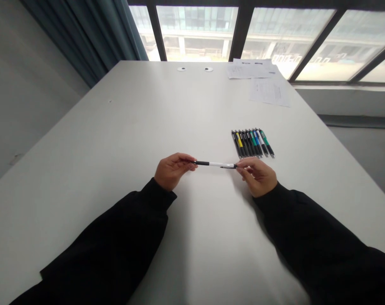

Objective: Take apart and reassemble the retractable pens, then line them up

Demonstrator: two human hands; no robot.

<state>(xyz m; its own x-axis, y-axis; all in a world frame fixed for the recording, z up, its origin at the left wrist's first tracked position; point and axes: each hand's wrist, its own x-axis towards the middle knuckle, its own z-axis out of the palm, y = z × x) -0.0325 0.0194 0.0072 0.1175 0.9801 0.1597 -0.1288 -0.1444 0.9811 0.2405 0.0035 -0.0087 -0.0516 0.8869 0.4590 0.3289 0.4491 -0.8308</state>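
Observation:
A white-and-black retractable pen (215, 164) lies level in the air above the white table (116, 127), held between both hands. My left hand (175, 170) pinches its black end with the fingertips. My right hand (257, 176) grips the opposite, pointed end. Beyond the right hand, a tight row of several pens (252, 143) lies side by side on the table, with yellow, green, blue and white barrels among them. The pens in the row do not touch either hand.
Paper sheets (251, 68) and a lone sheet (270, 92) lie at the table's far right. Two round cable grommets (194, 68) sit near the far edge. A window (197, 31) stands behind the table, with a curtain (84, 34) at the left.

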